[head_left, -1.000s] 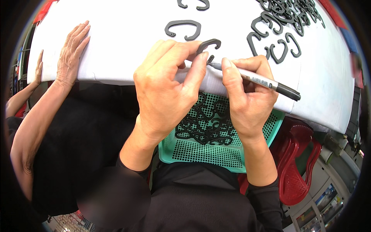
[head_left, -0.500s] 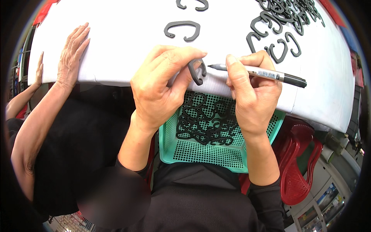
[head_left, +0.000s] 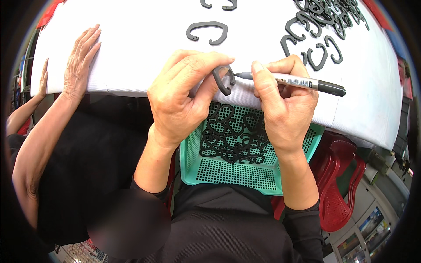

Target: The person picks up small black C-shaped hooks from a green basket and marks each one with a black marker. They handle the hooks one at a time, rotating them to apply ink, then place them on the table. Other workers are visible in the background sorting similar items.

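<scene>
My left hand [head_left: 182, 94] pinches a dark grey carabiner body [head_left: 222, 81], a C-shaped piece with a gap in one side, between thumb and fingers above the table's near edge. In my right hand [head_left: 285, 98] is a marker pen [head_left: 302, 82] with a silver barrel and black end. Its dark tip meets, or almost meets, the right side of the carabiner body. Below both hands, a green plastic basket [head_left: 228, 177] holds many similar black pieces [head_left: 232, 140]. Two more grey C-shaped pieces lie on the table ahead, the nearer one [head_left: 207, 31] whole in view.
A heap of the same pieces [head_left: 324, 17] covers the far right of the white-covered table [head_left: 131, 48]. At left, another person's hand [head_left: 79, 61] rests flat on the table, with a further hand [head_left: 43, 83] beyond. A red plastic chair [head_left: 335, 188] stands at right.
My right hand has shifted slightly left, bringing the marker tip up to the carabiner body. My left hand and its piece have hardly moved.
</scene>
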### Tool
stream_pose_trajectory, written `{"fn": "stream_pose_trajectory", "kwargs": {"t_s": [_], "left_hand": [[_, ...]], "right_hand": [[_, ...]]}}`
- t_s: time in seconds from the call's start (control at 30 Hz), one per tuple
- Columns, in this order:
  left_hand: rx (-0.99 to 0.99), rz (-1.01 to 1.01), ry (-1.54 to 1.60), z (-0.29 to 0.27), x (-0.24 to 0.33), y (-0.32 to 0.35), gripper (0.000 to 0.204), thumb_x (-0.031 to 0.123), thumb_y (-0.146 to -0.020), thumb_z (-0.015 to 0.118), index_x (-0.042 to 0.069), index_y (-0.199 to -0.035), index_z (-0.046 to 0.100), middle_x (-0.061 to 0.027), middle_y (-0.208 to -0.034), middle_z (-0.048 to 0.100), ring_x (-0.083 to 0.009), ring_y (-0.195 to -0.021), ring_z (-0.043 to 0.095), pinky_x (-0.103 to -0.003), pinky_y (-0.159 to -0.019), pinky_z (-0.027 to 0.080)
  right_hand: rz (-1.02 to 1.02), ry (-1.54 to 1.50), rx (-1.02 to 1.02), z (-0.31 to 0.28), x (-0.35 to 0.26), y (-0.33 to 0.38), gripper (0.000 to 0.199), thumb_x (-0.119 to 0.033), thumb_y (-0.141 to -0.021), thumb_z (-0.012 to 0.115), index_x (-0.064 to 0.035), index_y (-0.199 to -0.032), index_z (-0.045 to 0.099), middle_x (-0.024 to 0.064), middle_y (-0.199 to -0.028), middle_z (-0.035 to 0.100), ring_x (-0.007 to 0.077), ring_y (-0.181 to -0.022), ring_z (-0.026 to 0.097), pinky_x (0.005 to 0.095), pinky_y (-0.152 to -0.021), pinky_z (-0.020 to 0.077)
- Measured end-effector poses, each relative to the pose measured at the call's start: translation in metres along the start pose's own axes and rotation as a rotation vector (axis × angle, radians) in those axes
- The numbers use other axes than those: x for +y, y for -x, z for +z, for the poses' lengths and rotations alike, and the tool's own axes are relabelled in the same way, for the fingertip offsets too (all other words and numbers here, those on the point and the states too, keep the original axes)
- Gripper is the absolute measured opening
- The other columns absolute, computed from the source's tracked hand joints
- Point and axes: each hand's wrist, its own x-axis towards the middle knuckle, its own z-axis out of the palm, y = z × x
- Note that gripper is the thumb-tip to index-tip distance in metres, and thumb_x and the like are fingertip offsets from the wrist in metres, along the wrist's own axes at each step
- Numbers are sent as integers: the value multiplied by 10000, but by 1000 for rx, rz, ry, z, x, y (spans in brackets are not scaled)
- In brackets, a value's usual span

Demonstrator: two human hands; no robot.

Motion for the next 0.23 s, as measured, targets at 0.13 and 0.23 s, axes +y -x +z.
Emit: {"fn": "stream_pose_trajectory", "kwargs": {"t_s": [0.13,0.23], "left_hand": [[2,13,-2,0,-1,0,364,-134,-637,634,54,-941,702,-51,-827,686,-193,-765,632,-289,-665,515],[0,13,2,0,-2,0,363,-131,-637,638,56,-941,702,-55,-831,687,-197,-770,633,-287,-668,515]], "right_hand": [[-68,55,-15,-1,1,-1,183,-17,-816,670,-37,-707,524,-35,-550,521,-18,-468,441,147,-409,324],[-32,43,-18,-1,0,-1,176,-19,-817,670,-35,-712,530,-32,-545,520,-15,-464,440,148,-408,327]]}}
